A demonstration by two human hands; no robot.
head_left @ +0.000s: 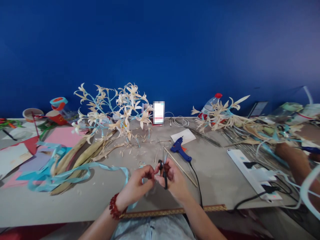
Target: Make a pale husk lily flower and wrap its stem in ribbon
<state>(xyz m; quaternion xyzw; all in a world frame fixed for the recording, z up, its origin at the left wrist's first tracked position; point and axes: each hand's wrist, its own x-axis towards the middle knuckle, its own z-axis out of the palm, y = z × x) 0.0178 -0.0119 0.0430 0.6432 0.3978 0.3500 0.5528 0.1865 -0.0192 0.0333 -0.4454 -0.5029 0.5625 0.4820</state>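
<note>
My right hand (176,181) holds black-handled scissors (165,175), their blades pointing up and away from me. Close beside it, my left hand (141,181) is closed in a pinch, fingertips nearly meeting those of the right. What sits between the left fingers is too small to make out. A light blue ribbon (93,165) runs across the table from the left and passes behind my left wrist. Beyond my hands stand pale, dried-husk flowers (131,110) on blue-wrapped stems. A blue glue gun (180,149) lies just past the scissors, next to a thin stick (181,166).
Dry husks (83,155) and coloured paper sheets (65,136) cover the left. A white power strip (246,171) with cords lies right. Another person's hand (287,153) works there, near more husk flowers (220,115) and a red-capped bottle (212,103). A lit phone (158,113) stands at the back.
</note>
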